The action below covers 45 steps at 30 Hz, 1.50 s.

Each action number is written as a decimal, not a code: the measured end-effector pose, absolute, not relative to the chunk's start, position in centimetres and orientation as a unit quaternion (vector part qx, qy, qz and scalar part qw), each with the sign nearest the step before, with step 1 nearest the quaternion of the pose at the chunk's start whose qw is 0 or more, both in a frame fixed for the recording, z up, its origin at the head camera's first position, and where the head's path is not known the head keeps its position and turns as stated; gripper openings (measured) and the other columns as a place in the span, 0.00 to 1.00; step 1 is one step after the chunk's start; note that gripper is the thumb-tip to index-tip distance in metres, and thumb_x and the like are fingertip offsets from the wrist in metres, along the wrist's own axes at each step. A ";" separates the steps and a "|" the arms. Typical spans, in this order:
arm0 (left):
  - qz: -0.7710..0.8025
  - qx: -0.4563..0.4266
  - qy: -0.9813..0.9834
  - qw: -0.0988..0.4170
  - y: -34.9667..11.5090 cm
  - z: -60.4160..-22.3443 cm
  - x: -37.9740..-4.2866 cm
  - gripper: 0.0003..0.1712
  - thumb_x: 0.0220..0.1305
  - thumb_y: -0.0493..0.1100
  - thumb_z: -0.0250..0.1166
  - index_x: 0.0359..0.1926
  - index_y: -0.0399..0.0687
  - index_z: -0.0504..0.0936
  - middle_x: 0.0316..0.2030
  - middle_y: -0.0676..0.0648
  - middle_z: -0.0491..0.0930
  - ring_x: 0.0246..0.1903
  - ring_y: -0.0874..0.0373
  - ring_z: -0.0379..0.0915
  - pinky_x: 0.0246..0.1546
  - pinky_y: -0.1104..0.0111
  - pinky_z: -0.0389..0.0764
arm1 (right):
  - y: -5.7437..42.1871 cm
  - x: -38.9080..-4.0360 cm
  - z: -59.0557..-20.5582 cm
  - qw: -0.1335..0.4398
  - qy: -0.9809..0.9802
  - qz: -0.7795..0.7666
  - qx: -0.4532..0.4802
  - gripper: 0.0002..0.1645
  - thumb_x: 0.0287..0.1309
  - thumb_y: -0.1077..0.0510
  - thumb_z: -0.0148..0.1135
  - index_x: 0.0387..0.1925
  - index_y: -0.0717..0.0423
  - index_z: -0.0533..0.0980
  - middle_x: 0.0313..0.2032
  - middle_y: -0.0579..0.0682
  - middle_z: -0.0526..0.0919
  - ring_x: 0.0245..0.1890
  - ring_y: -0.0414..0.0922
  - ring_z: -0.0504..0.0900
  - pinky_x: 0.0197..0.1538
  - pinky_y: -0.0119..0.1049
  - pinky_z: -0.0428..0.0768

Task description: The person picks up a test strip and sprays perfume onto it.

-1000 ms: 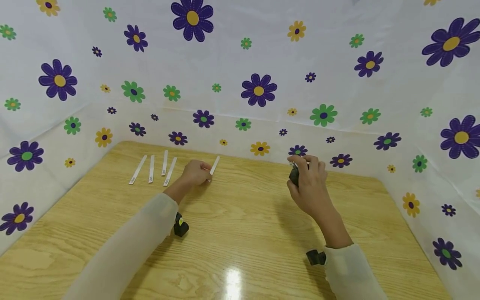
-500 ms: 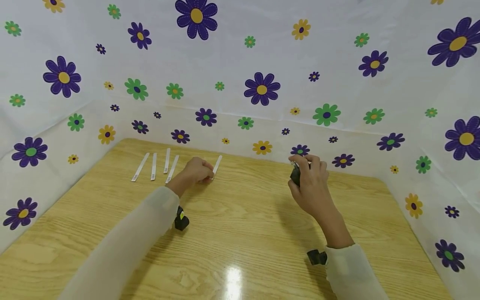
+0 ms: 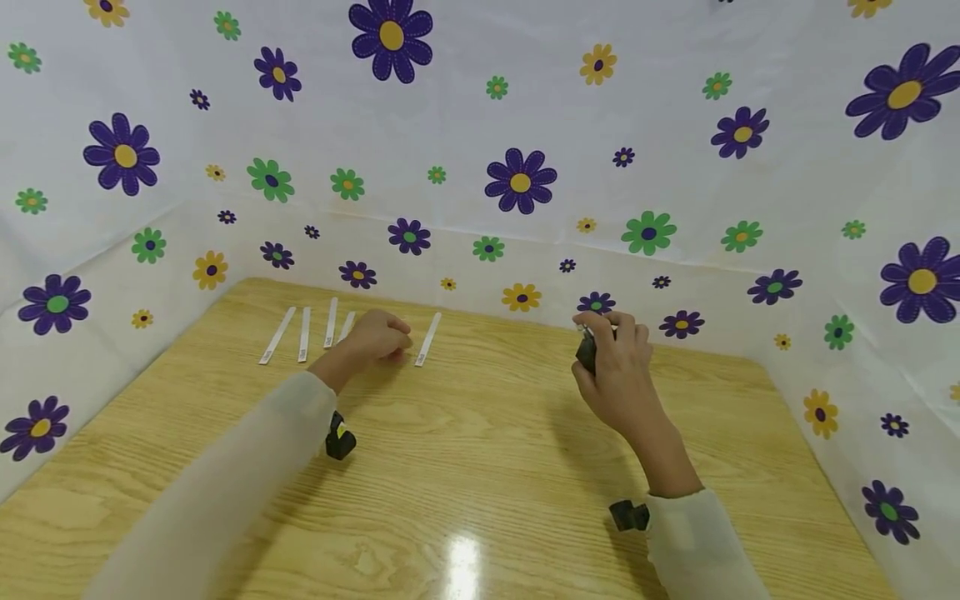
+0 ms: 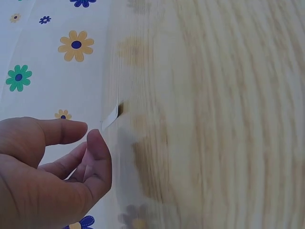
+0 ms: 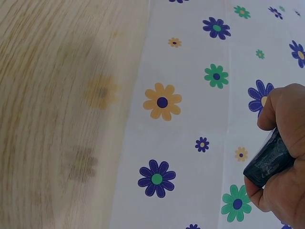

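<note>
My left hand (image 3: 372,336) hovers over the back left of the table with loosely bent fingers and nothing between them. Thumb and forefinger stand slightly apart in the left wrist view. Just to its right a white paper strip (image 3: 428,339) lies on the wood; its end (image 4: 111,117) shows past the fingertips. On the hand's other side are several similar strips (image 3: 277,336) with small printed marks, one partly hidden by the hand. My right hand (image 3: 618,362) grips a small dark bottle (image 5: 269,160) with a shiny top, raised above the table, forefinger at that top.
The wooden table (image 3: 480,433) is walled at the back and sides by white flowered cloth (image 3: 450,125). Black wrist-worn devices (image 3: 341,437) hang beneath both sleeves. Light glares off the table's front middle.
My left hand has let go of the rightmost strip and drawn back to the left, now covering part of a neighbouring strip. The right hand keeps its place with the bottle.
</note>
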<state>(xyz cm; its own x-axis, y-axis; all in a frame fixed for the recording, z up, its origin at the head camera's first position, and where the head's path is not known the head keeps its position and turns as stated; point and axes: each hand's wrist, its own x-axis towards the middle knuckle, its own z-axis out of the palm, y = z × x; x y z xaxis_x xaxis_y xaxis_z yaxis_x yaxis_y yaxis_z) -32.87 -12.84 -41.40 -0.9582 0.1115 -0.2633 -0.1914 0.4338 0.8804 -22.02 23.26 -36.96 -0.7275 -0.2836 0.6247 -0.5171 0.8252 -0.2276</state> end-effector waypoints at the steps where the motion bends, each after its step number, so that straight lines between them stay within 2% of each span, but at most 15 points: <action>1: 0.528 -0.023 0.837 0.142 -13.0 -41.3 -32.9 0.22 0.69 0.33 0.62 0.61 0.29 0.77 0.47 0.38 0.78 0.33 0.56 0.78 0.41 0.66 0.85 | 23.3 -22.0 -37.0 0.296 -0.908 0.198 0.220 0.39 0.55 0.69 0.64 0.65 0.45 0.62 0.56 0.72 0.65 0.48 0.69 0.64 0.41 0.59 0.64; 7: 0.506 -0.017 0.852 0.135 -14.6 -40.7 -32.7 0.22 0.71 0.35 0.62 0.62 0.30 0.77 0.43 0.40 0.79 0.34 0.55 0.78 0.43 0.65 0.86 | 23.2 -22.0 -36.9 0.293 -0.910 0.196 0.219 0.39 0.55 0.69 0.65 0.64 0.45 0.62 0.56 0.72 0.65 0.49 0.69 0.64 0.42 0.61 0.66; 12: 0.500 -0.012 0.856 0.133 -16.1 -40.1 -32.5 0.24 0.71 0.36 0.62 0.64 0.29 0.75 0.40 0.40 0.78 0.31 0.57 0.77 0.41 0.67 0.86 | 23.3 -22.0 -37.0 0.289 -0.913 0.193 0.215 0.39 0.55 0.68 0.65 0.65 0.45 0.62 0.56 0.71 0.65 0.50 0.69 0.64 0.42 0.61 0.66; 19: 0.496 -0.002 0.858 0.134 -17.9 -38.9 -32.2 0.26 0.73 0.38 0.61 0.67 0.30 0.73 0.48 0.36 0.76 0.35 0.57 0.77 0.43 0.68 0.85 | 23.5 -21.9 -37.1 0.285 -0.915 0.193 0.209 0.39 0.55 0.68 0.65 0.65 0.44 0.61 0.56 0.71 0.65 0.49 0.69 0.64 0.42 0.61 0.66; 26: 0.466 0.004 0.877 0.118 -20.9 -39.0 -32.6 0.27 0.72 0.39 0.61 0.66 0.28 0.72 0.49 0.33 0.79 0.34 0.57 0.79 0.41 0.67 0.85 | 23.5 -22.0 -37.1 0.289 -0.912 0.194 0.215 0.40 0.53 0.69 0.65 0.65 0.44 0.62 0.56 0.72 0.65 0.50 0.70 0.64 0.43 0.63 0.66; 37: 0.439 0.011 0.893 0.102 -27.0 -39.9 -31.5 0.29 0.73 0.41 0.61 0.66 0.25 0.69 0.48 0.35 0.78 0.37 0.55 0.78 0.39 0.68 0.86 | 23.5 -21.9 -37.1 0.286 -0.915 0.194 0.211 0.40 0.54 0.69 0.64 0.65 0.44 0.61 0.56 0.70 0.65 0.50 0.68 0.64 0.43 0.61 0.66; 45: 0.439 -0.009 0.892 0.111 -31.2 -41.3 -30.9 0.31 0.73 0.42 0.62 0.67 0.23 0.67 0.42 0.41 0.80 0.34 0.59 0.77 0.38 0.69 0.85 | 23.7 -21.9 -36.7 0.289 -0.915 0.183 0.215 0.39 0.54 0.68 0.65 0.64 0.44 0.62 0.56 0.71 0.66 0.49 0.68 0.65 0.40 0.58 0.67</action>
<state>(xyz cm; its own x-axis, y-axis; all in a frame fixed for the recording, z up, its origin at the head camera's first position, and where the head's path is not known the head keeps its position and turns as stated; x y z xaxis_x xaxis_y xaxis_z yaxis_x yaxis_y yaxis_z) -30.93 -31.23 -41.32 -0.9752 0.0809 -0.2058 -0.1137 0.6146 0.7806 -21.93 23.69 -36.70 -0.7402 -0.2880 0.6075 -0.4998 0.8401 -0.2108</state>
